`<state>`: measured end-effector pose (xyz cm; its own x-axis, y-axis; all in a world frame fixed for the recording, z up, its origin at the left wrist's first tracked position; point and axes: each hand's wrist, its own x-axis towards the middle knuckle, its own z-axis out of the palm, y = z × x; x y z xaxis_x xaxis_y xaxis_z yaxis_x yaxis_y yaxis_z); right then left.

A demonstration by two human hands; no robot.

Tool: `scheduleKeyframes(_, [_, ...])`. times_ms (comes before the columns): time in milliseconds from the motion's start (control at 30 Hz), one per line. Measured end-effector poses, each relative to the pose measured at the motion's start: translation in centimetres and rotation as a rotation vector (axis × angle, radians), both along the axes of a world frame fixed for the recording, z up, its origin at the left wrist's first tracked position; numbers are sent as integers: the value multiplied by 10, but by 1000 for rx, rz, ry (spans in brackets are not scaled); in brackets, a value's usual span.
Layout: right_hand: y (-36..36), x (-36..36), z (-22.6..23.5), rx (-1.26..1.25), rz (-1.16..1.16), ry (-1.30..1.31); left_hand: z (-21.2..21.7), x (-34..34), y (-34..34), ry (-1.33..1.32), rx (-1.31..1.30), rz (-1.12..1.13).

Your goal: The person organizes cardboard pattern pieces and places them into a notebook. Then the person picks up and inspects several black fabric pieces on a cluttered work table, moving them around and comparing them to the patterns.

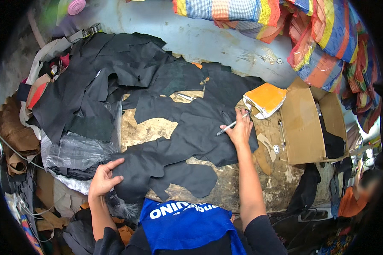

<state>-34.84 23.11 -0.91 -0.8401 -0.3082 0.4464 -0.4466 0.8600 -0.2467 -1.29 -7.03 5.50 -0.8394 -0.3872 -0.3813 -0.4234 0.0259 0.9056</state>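
Note:
A large piece of black leather (pixel 191 131) with an uneven outline lies across the wooden table (pixel 147 129) in front of me. At its near left end my left hand (pixel 105 177) touches the edge, thumb and forefinger apart; the other fingers are partly hidden. My right hand (pixel 241 129) rests on the right part of the leather and holds a slim silver pen (pixel 226 128), its tip pointing left and toward me. A smaller black leather piece (pixel 191 180) lies nearer to me, partly under the large one.
More black leather (pixel 127 59) is heaped at the far left, above a plastic-wrapped bundle (pixel 78 151). An orange-topped pad (pixel 266 98) sits beside an open cardboard box (pixel 302 127) on the right. Cardboard patterns (pixel 266 146) lie near the box. Striped woven sacks (pixel 323 46) fill the far right.

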Motion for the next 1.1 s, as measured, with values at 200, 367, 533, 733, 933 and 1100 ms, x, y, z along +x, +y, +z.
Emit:
scheduleKeyframes(200, [5, -40, -1, 18, 25, -380, 7, -9, 9, 223, -176, -57])
scheduleKeyframes(367, [18, -47, -8, 63, 114, -211, 42, -56, 9, 413, -281, -186])
scheduleKeyframes(533, [14, -45, -8, 121, 191, -364, 72, -108, 9, 522, -420, -269])
scheduleKeyframes(733, [-1, -37, -12, 34, 199, -403, 84, -170, 14, 657, -426, -380])
scheduleKeyframes(933, [-4, -44, -16, -184, 126, -362, 85, -225, 33, 770, -177, -382])
scheduleKeyframes(1100, [22, -69, 11, -498, 68, -223, 74, -257, 36, 865, -64, -353])
